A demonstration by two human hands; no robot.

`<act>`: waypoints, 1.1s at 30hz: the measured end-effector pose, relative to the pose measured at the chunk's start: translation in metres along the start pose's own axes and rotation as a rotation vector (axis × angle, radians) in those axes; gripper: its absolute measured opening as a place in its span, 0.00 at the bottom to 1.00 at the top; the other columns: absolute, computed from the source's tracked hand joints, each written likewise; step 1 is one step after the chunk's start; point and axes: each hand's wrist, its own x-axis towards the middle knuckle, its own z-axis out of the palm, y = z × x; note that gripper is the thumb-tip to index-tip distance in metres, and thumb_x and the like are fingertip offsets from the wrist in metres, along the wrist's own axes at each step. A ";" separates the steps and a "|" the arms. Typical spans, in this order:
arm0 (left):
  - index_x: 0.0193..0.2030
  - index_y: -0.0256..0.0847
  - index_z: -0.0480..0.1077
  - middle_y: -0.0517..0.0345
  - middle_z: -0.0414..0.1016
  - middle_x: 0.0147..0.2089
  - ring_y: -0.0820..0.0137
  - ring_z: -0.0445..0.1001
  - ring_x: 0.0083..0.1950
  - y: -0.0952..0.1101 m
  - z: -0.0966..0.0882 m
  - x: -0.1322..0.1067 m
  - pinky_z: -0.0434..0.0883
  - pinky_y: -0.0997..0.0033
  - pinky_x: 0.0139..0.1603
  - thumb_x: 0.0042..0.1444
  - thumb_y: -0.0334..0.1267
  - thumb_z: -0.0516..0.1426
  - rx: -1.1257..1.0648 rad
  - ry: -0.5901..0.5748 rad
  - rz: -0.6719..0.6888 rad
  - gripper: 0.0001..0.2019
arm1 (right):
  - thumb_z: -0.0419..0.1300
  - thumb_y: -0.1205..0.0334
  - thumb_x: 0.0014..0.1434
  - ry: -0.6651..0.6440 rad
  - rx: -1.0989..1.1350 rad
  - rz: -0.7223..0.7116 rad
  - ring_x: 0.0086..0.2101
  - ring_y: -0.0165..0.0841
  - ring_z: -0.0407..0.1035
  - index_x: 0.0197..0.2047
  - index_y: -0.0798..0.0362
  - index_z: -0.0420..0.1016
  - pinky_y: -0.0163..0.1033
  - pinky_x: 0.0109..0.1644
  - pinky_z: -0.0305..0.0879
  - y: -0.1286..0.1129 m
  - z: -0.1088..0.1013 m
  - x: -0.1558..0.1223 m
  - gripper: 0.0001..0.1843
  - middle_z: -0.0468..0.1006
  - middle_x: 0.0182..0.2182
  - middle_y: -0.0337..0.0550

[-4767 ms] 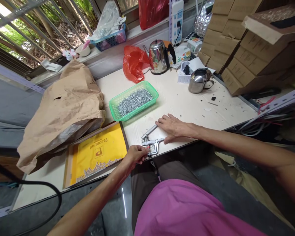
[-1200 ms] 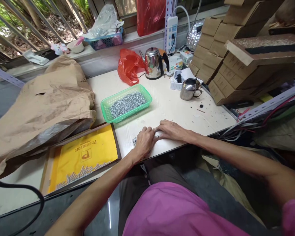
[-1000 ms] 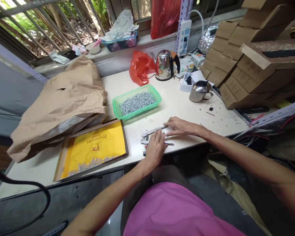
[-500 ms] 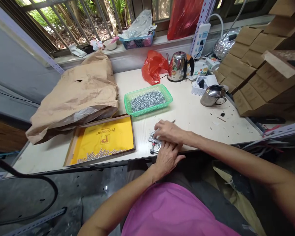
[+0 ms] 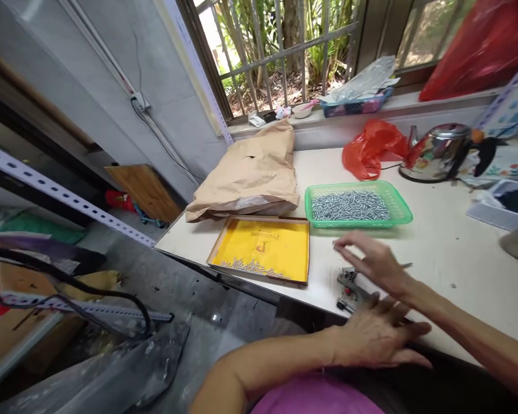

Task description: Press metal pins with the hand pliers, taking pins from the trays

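On the table's front edge sits a small metal fixture [image 5: 349,291] with a red spot and a black knob. My left hand [image 5: 373,333] lies over its near right side, fingers spread and thumb stretched out. Just above and beyond the fixture is my right hand [image 5: 373,261], slightly blurred. Its thumb and index finger meet in a pinch; what they hold, if anything, is too small to make out. A green basket [image 5: 403,217] full of short metal pins [image 5: 349,206] stands behind the right hand. To the left, a shallow tray [image 5: 280,241] with a yellow lining carries a row of similar pins [image 5: 252,266].
A large brown paper bag [image 5: 250,172] lies behind the tray. Along the back are a red plastic bag [image 5: 373,149] and a metal kettle [image 5: 434,152]. A white box [image 5: 496,210] stands at the right. The table's left edge drops to the floor.
The view has turned left, shifting the table rightward in the picture. My right hand has lifted off the fixture, and its fingertips now point toward the tray side. My left hand stays at the fixture.
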 end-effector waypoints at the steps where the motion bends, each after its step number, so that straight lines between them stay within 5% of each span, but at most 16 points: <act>1: 0.60 0.37 0.65 0.45 0.68 0.60 0.57 0.64 0.62 -0.002 -0.008 -0.003 0.66 0.59 0.56 0.65 0.52 0.47 0.019 0.018 0.000 0.25 | 0.55 0.60 0.65 0.111 -0.038 0.019 0.36 0.34 0.71 0.42 0.50 0.71 0.40 0.40 0.67 0.002 -0.008 0.014 0.06 0.77 0.35 0.42; 5: 0.49 0.36 0.73 0.48 0.74 0.47 0.66 0.71 0.49 -0.030 -0.055 -0.037 0.68 0.66 0.50 0.66 0.36 0.48 0.063 0.042 -0.192 0.14 | 0.56 0.55 0.63 0.335 -0.230 0.126 0.33 0.34 0.70 0.41 0.51 0.73 0.42 0.42 0.66 0.040 -0.036 0.066 0.10 0.77 0.34 0.45; 10: 0.40 0.37 0.76 0.49 0.75 0.39 0.65 0.70 0.44 -0.096 -0.126 -0.108 0.68 0.66 0.46 0.63 0.32 0.51 0.248 -0.059 -0.788 0.11 | 0.56 0.45 0.61 0.080 -0.306 0.257 0.32 0.38 0.70 0.54 0.55 0.70 0.48 0.43 0.65 0.110 -0.038 0.071 0.26 0.74 0.43 0.56; 13: 0.38 0.36 0.77 0.48 0.75 0.40 0.63 0.69 0.47 -0.123 -0.151 -0.139 0.68 0.67 0.46 0.63 0.34 0.51 0.306 -0.209 -1.025 0.13 | 0.53 0.45 0.62 0.029 -0.304 0.257 0.33 0.40 0.71 0.56 0.52 0.69 0.50 0.43 0.65 0.111 -0.030 0.048 0.25 0.73 0.45 0.56; 16: 0.41 0.36 0.78 0.47 0.76 0.43 0.62 0.70 0.50 -0.137 -0.158 -0.154 0.67 0.67 0.46 0.62 0.35 0.51 0.315 -0.308 -1.161 0.13 | 0.52 0.47 0.63 -0.004 -0.268 0.238 0.33 0.39 0.72 0.52 0.48 0.72 0.47 0.39 0.68 0.088 -0.026 0.023 0.20 0.74 0.42 0.50; 21: 0.43 0.38 0.78 0.47 0.76 0.46 0.61 0.71 0.52 -0.143 -0.155 -0.156 0.68 0.67 0.46 0.61 0.37 0.52 0.312 -0.372 -1.192 0.13 | 0.52 0.52 0.64 -0.088 -0.261 0.207 0.38 0.39 0.73 0.44 0.49 0.75 0.44 0.39 0.70 0.060 -0.030 -0.017 0.15 0.76 0.42 0.47; 29: 0.40 0.33 0.77 0.41 0.75 0.44 0.59 0.72 0.50 -0.138 -0.153 -0.150 0.69 0.65 0.45 0.61 0.32 0.49 0.394 -0.507 -1.101 0.15 | 0.52 0.55 0.66 -0.117 -0.239 0.224 0.42 0.37 0.74 0.46 0.48 0.74 0.43 0.45 0.71 0.037 -0.040 -0.070 0.13 0.76 0.44 0.45; 33: 0.37 0.35 0.76 0.43 0.76 0.44 0.59 0.71 0.49 -0.142 -0.158 -0.145 0.68 0.65 0.45 0.60 0.33 0.49 0.424 -0.318 -1.059 0.13 | 0.49 0.56 0.67 -0.229 -0.241 0.278 0.42 0.37 0.73 0.48 0.50 0.75 0.44 0.46 0.70 0.012 -0.046 -0.090 0.15 0.75 0.43 0.48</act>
